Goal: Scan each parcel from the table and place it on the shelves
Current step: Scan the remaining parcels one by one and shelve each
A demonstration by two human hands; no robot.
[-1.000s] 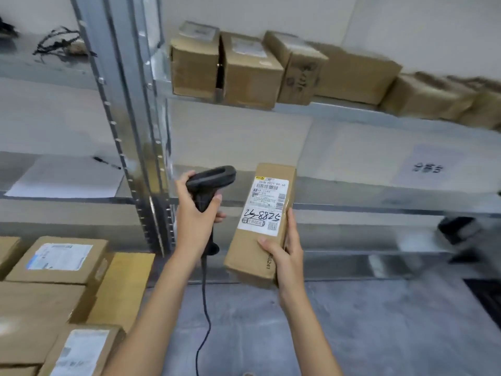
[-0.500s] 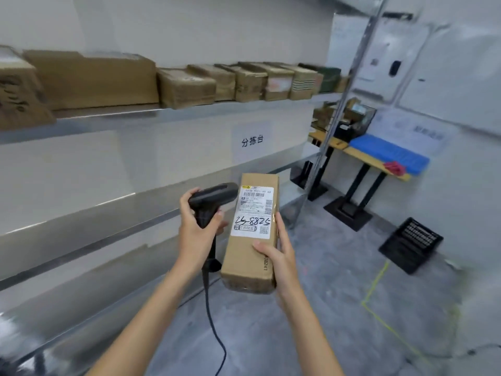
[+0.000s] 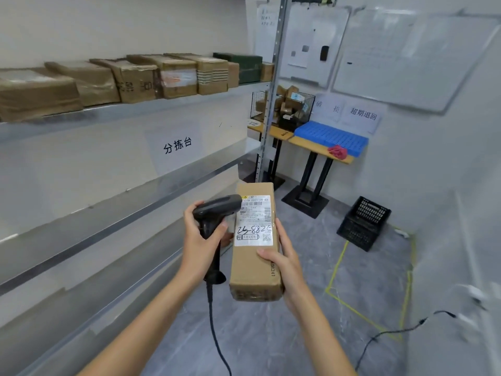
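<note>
A long brown cardboard parcel (image 3: pixel 256 248) is held up in the air, its far end tilted away, label side facing the camera. A white shipping label on its upper half carries barcodes and handwritten digits. A black pistol-grip handheld scanner (image 3: pixel 215 213) with a trailing cable points at that label, its head just beside the parcel's left edge.

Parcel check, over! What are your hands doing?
Left hand grips barcode scanner. Right hand holds labelled parcel, label up. Shelves alongside, nothing blocking.
</note>
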